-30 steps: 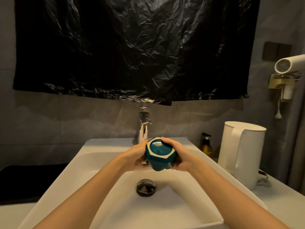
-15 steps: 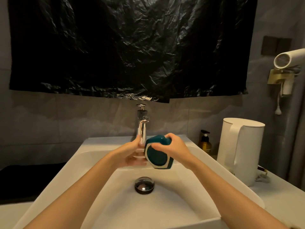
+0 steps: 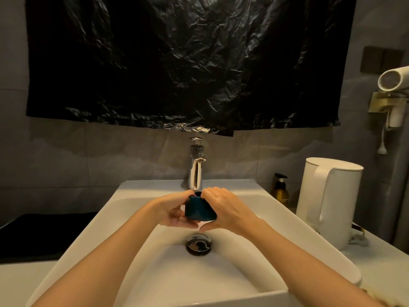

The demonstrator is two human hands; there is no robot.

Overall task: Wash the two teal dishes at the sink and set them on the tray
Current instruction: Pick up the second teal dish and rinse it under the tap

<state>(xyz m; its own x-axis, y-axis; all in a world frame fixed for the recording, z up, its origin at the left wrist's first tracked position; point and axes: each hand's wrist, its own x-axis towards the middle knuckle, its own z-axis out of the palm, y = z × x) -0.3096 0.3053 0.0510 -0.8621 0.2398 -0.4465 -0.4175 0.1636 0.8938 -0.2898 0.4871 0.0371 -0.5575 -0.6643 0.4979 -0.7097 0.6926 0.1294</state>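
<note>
Teal dish [image 3: 199, 210] gripped between left hand [image 3: 174, 212], right hand [image 3: 230, 212], below faucet [image 3: 196, 171], over sink [image 3: 106, 229]

Two bare forearms [image 3: 106, 258], right grip [image 3: 230, 210] glistening wet

Teal dish [image 3: 200, 210]: turned; the pale rim seen earlier is now hidden, and the dark outer side is shown.
Left hand [image 3: 174, 211]: now closed round its left side.

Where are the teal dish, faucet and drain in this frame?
teal dish [image 3: 199, 210], head view, on its dark outer wall.
faucet [image 3: 195, 176], head view, on the chrome spout body.
drain [image 3: 198, 243], head view, on the stopper's cap.
</note>
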